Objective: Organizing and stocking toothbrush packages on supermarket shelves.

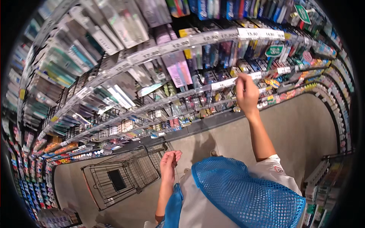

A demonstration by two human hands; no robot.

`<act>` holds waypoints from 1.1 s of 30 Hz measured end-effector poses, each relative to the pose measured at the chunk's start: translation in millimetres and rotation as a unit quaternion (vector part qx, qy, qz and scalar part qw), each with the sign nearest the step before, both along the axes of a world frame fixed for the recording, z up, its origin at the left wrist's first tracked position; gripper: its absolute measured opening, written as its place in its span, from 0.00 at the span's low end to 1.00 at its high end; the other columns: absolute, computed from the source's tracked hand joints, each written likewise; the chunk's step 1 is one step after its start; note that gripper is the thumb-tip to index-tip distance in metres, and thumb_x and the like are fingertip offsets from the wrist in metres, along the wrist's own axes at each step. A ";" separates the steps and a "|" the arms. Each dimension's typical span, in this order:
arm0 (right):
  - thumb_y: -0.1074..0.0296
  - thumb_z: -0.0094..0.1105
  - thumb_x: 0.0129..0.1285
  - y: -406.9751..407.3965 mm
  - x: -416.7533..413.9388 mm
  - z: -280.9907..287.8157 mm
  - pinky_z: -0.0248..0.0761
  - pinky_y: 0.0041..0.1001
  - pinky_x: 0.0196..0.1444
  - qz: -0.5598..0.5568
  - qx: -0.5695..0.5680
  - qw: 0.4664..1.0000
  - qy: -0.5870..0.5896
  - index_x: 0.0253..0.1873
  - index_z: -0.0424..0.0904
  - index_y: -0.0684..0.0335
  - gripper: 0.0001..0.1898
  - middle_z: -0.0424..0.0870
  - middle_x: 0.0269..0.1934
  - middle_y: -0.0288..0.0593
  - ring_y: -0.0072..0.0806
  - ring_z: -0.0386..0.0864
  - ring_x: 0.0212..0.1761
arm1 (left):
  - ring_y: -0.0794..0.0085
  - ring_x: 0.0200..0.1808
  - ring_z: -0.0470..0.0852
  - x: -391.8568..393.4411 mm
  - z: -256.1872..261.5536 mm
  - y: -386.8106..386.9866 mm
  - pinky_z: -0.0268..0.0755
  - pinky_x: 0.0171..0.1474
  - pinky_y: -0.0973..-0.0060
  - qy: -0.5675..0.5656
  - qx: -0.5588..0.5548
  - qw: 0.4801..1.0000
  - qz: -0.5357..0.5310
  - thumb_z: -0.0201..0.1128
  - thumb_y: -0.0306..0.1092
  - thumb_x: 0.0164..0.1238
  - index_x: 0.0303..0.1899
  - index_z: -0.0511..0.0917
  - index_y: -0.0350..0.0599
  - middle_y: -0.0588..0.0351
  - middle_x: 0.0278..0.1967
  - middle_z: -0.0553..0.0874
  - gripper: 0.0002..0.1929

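My right hand reaches forward to the lower shelf's price rail, its fingers curled near the rail; whether it touches or pinches anything there cannot be told. My left hand hovers low before my body, fingers bent and close together, with no object plainly in it. Packaged toothbrushes hang in rows beyond my right hand. A pink-and-clear pack hangs to their left. Over my white shirt lies a blue mesh vest.
An empty wire shopping cart stands at my left on the tiled floor. Curved shelving with many small packages spans the front and both sides. Green tags stick out from the shelf. A display rack stands at lower right.
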State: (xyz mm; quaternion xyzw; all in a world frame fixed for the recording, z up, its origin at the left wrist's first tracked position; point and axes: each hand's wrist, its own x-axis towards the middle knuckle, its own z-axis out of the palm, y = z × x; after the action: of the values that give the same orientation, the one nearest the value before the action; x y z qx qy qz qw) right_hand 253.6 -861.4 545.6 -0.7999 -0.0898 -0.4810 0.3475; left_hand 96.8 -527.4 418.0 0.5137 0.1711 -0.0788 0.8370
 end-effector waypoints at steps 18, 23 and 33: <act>0.75 0.51 0.62 7.0 29.1 -224.9 0.72 0.51 0.46 0.172 -0.090 0.879 0.435 0.60 0.64 0.64 0.21 0.72 0.53 0.58 0.60 0.78 0.45 | 0.73 0.50 0.83 33.7 -4.7 -84.7 0.71 0.57 0.76 0.033 0.115 0.979 -0.166 0.54 0.36 0.76 0.54 0.75 0.41 0.53 0.46 0.85 0.13; 0.76 0.48 0.61 19.8 99.9 -246.3 0.73 0.54 0.41 0.110 -0.121 0.898 0.409 0.66 0.58 0.66 0.27 0.74 0.49 0.67 0.61 0.80 0.38 | 0.70 0.50 0.83 1.4 -7.5 -85.4 0.72 0.59 0.72 0.043 0.135 0.987 -0.074 0.55 0.36 0.76 0.54 0.75 0.38 0.50 0.46 0.85 0.14; 0.80 0.46 0.61 42.0 149.9 -225.0 0.73 0.49 0.40 0.054 -0.153 0.954 0.252 0.77 0.45 0.60 0.38 0.78 0.36 0.59 0.53 0.80 0.37 | 0.65 0.48 0.85 -76.2 -41.7 -87.4 0.75 0.58 0.67 0.153 0.113 0.976 0.107 0.55 0.36 0.76 0.54 0.74 0.39 0.48 0.45 0.85 0.13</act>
State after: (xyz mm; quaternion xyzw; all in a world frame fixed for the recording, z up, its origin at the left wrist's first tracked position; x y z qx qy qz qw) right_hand 403.5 -819.4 320.6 -0.9328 -0.1151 -0.2243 0.2575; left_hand 20.6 -614.8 376.3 0.5657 0.3587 -0.0469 0.7410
